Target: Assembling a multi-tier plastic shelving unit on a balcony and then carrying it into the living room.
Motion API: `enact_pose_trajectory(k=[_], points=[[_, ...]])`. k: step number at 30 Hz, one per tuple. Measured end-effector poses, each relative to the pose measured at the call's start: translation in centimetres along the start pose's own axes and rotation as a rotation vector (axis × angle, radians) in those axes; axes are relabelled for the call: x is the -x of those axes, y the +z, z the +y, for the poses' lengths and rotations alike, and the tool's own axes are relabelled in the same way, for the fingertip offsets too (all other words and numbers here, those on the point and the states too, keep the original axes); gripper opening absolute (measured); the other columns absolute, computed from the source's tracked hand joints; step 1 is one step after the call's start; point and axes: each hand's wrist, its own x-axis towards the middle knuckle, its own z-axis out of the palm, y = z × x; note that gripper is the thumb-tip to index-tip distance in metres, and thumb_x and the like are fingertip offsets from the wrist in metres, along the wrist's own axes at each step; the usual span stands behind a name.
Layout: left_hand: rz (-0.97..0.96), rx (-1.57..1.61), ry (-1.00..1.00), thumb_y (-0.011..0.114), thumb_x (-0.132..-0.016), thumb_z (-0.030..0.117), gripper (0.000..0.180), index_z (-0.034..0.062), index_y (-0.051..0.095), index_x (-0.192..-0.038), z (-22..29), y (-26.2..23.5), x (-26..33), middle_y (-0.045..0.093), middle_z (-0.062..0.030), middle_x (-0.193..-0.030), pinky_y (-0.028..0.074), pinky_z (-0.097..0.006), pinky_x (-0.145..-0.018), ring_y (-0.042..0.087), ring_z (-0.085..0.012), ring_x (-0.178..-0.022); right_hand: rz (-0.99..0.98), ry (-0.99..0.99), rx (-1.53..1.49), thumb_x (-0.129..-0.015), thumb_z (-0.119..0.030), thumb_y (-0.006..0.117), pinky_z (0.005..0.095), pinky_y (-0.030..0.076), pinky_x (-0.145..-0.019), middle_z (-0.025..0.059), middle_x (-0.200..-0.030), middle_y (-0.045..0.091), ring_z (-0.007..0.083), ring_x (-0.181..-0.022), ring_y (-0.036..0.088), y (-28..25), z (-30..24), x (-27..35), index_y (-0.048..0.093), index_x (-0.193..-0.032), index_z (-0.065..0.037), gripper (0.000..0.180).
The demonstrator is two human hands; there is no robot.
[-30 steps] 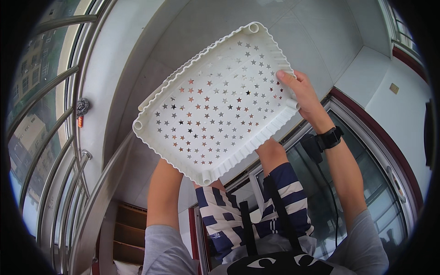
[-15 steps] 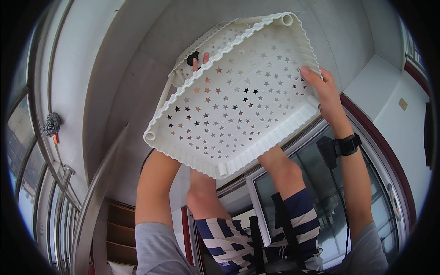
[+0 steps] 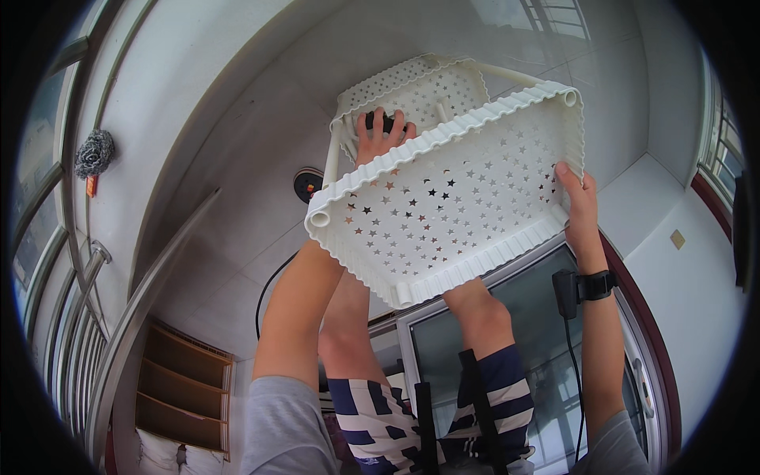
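The white rack, pierced with little stars (image 3: pixel 455 207), hangs tilted across the middle and upper right of the frame, its nearer tier facing me. The right hand (image 3: pixel 582 210) grips that tier's right edge, thumb over the rim. Past its upper left edge the left hand (image 3: pixel 383 145) reaches toward the farther tier, fingers bent over a black object (image 3: pixel 388 124); I can't tell how firmly they hold it. Left of the rack, a round black thing (image 3: pixel 305 186) sits on the floor (image 3: pixel 237 261), near a grey scrubber (image 3: pixel 95 153) at upper left.
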Motion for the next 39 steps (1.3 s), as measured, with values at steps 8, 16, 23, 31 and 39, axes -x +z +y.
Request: enact_pose_trajectory(k=[8, 16, 23, 31, 39], points=[[0.048, 0.021, -0.15, 0.066, -0.069, 0.027, 0.039, 0.0142, 0.055, -0.105, 1.9, 2.8, 1.0, 0.051, -0.0104, -0.104, 0.041, -0.053, -0.07, 0.047, -0.0347, -0.102, 0.022, -0.026, 0.002, -0.088, -0.031, 0.064, 0.025, 0.046, -0.074, 0.0014, -0.091, 0.063, 0.01, -0.082, 0.058, 0.2, 0.3, 0.2, 0.063, -0.102, -0.002, 0.033], [-0.11, -0.037, -0.091, 0.065, -0.071, 0.023, 0.032, 0.0085, 0.06, -0.099, 1.7, 0.9, -1.6, 0.053, -0.0101, -0.096, 0.042, -0.052, -0.068, 0.049, -0.0326, -0.094, 0.049, -0.073, 0.047, -0.089, -0.029, 0.064, 0.0247, 0.045, -0.077, 0.0019, -0.094, 0.063, 0.0096, -0.084, 0.057, -0.7, 0.4, 0.2, 0.062, -0.109, 0.001, 0.036], [-0.229, 0.123, -0.203, 0.064, -0.073, 0.023, 0.028, 0.0076, 0.061, -0.097, 1.3, -0.8, -2.5, 0.057, -0.0101, -0.095, 0.042, -0.049, -0.069, 0.054, -0.0317, -0.085, 0.258, -0.413, 0.257, -0.097, -0.031, 0.051, 0.0308, 0.033, -0.102, 0.0114, -0.122, 0.053, 0.0184, -0.114, 0.048, 2.4, -1.4, 2.0, 0.036, -0.139, 0.0, 0.054], [-0.344, 0.857, -0.325, 0.063, -0.076, 0.02, 0.026, 0.0137, 0.054, -0.099, -0.2, -10.5, -1.5, 0.056, -0.007, -0.094, 0.052, -0.041, -0.065, 0.064, -0.0306, -0.08, 0.464, -0.703, 0.351, -0.096, -0.023, 0.05, 0.037, 0.027, -0.108, 0.0142, -0.128, 0.047, 0.0237, -0.121, 0.044, 3.7, -1.3, 5.9, 0.036, -0.138, -0.002, 0.049], [-0.547, 0.833, -0.696, 0.066, -0.072, 0.013, 0.033, 0.0041, 0.055, -0.101, -2.5, -18.2, 6.0, 0.061, -0.014, -0.102, 0.051, -0.044, -0.076, 0.061, -0.0384, -0.089, -0.391, -0.722, 0.8, -0.069, -0.024, 0.081, 0.0361, 0.045, -0.066, 0.0086, -0.087, 0.054, 0.0257, -0.077, 0.053, 12.7, -2.9, 14.7, 0.062, -0.099, -0.005, 0.04]])
